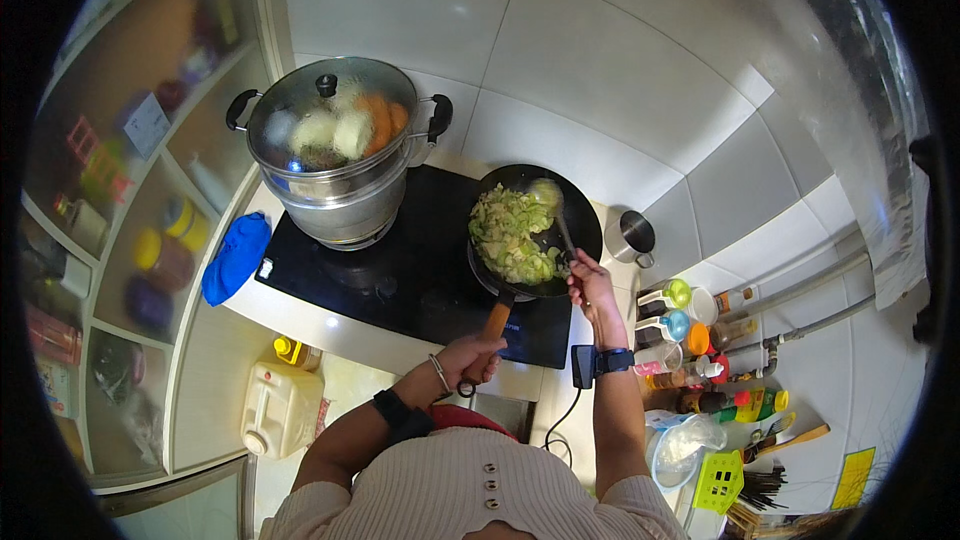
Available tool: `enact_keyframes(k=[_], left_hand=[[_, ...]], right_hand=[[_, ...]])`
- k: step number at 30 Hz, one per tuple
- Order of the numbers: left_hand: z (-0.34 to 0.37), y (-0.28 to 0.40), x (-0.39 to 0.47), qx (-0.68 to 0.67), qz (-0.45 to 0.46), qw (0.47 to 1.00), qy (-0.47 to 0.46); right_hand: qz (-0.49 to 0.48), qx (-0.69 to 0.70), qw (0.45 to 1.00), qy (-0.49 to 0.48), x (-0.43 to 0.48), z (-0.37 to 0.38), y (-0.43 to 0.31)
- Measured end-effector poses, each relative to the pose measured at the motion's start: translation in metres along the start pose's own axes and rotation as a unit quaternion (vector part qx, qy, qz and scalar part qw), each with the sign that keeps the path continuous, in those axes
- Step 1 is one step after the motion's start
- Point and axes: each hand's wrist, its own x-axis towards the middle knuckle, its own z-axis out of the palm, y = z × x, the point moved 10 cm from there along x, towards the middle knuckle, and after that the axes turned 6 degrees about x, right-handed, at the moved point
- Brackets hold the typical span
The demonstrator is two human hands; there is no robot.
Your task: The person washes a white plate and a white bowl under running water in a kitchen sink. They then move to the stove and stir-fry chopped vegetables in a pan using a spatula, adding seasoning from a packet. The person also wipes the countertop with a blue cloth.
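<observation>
A black frying pan (589, 229) rests on the right side of the black glass cooktop (442, 240). Chopped pale-green vegetables (510, 232) lie in its left and lower part. My left hand (472, 364) is closed around the pan's wooden handle (497, 321). The handle of a metal spatula or ladle (564, 229) is in my right hand (590, 281); its blurred head is inside the pan, at the upper right edge of the vegetables. On the left of the cooktop stands a metal steamer pot (337, 202) under a glass lid (330, 101), with pale and orange food visible inside.
A metal cup (630, 236) stands right of the pan. Jars and bottles (697, 337), a plastic tub (671, 457) and a green utensil holder (718, 481) line the right. A blue cloth (236, 259) lies left of the cooktop, beside shelves. Tiled wall rises behind.
</observation>
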Motion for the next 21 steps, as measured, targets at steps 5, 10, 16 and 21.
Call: enact_keyframes(k=[5, 10, 16, 21], left_hand=[[-0.004, 0.001, 0.001, 0.018, 0.008, 1.0, 0.023], [-0.002, 0.0, 0.002, 0.001, 0.003, 1.0, 0.009], [-0.003, 0.001, -0.001, 0.014, 0.006, 1.0, 0.021], [-0.003, 0.003, -0.003, 0.001, 0.001, 1.0, 0.027]], right_hand=[[-0.194, -0.33, 0.91, -0.159, -0.046, 0.035, -0.036], [-0.226, -0.524, 0.802, -0.177, -0.141, 0.003, -0.095], [-0.224, -0.554, 0.791, -0.131, -0.126, -0.001, -0.066], [-0.189, -0.376, 0.907, 0.034, -0.069, -0.033, -0.034]])
